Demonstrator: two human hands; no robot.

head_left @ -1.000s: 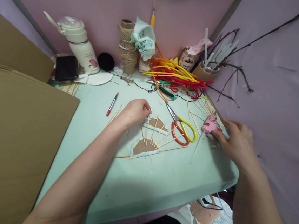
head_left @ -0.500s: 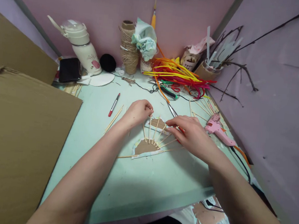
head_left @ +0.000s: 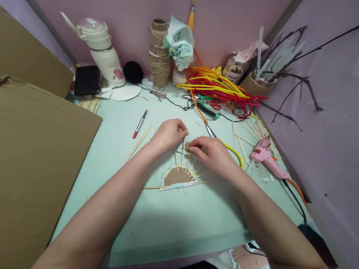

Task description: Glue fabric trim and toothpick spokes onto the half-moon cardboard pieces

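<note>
A half-round cardboard piece [head_left: 178, 177] edged with pale patterned cloth lies on the table, several thin wooden sticks fanning out from its curved side. My left hand [head_left: 170, 135] is closed in a pinch at the far end of one wooden stick [head_left: 183, 158]. Close by on the right, my right hand [head_left: 209, 152] has thumb and forefinger together at the end of a neighbouring stick, whose tip they hide. Partly covered by my fingers, a smaller cloth-edged cardboard piece [head_left: 181, 148] sits behind the fan. Yellow-handled scissors [head_left: 210, 131] lie beyond my right hand.
A pink glue gun [head_left: 269, 160] with its cord lies at right, near loose sticks [head_left: 243, 147]. Bright pipe cleaners [head_left: 219, 85], twine [head_left: 159, 60] and a bottle [head_left: 106, 59] line the back. A red marker [head_left: 140, 123] and large cardboard [head_left: 31, 158] are left.
My right hand has shifted left toward my left hand, uncovering the scissors' yellow handle. My left hand keeps its pinch at the stick's end. The view has shifted slightly.
</note>
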